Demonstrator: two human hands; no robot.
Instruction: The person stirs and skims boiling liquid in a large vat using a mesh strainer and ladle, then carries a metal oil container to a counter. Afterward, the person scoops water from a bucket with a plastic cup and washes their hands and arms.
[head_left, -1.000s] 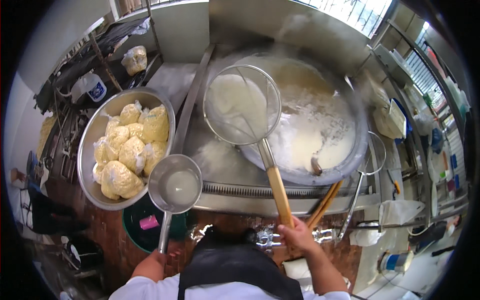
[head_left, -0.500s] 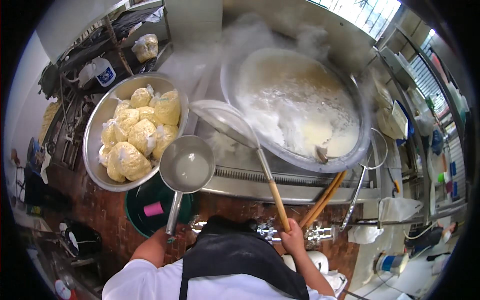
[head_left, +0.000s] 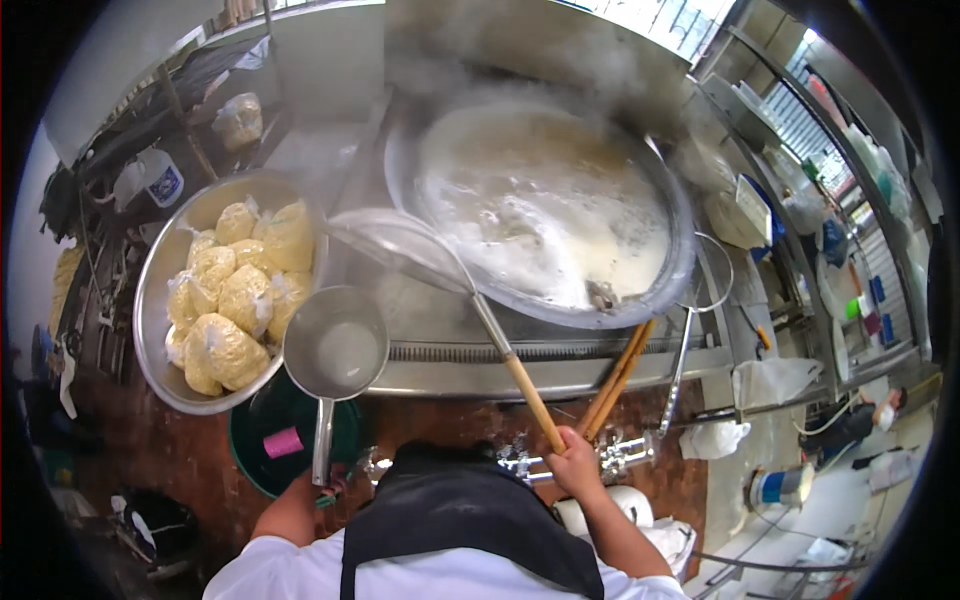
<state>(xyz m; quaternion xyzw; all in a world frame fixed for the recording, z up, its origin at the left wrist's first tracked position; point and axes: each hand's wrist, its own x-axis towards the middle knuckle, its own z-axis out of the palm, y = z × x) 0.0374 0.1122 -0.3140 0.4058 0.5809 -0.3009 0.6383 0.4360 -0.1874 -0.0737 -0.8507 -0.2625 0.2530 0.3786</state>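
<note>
My left hand (head_left: 305, 494) is closed on the steel handle of a round saucepan (head_left: 335, 340) holding cloudy pale liquid. My right hand (head_left: 572, 460) grips the wooden handle of a wide mesh skimmer (head_left: 395, 245), whose head tilts beside the left rim of a large steaming pot (head_left: 540, 200) of foamy, cream-coloured liquid. Left of the saucepan, a steel basin (head_left: 150, 330) holds several clear bags of pale yellow pieces (head_left: 225, 350). Two wooden sticks (head_left: 615, 375) lean below the pot, and a second ringed skimmer (head_left: 683, 345) rests at its right.
Below the saucepan sits a green tub (head_left: 250, 450) with a pink object (head_left: 283, 442) inside. A plastic jug (head_left: 148, 180) is on the left rack (head_left: 185, 120). Metal shelves (head_left: 810, 170) with containers line the right. A person (head_left: 850, 430) is at the far right.
The skimmer head has dropped from over the pot toward its left side and tipped from face-up to nearly edge-on. Both hands keep their holds, and the whole view has shifted slightly.
</note>
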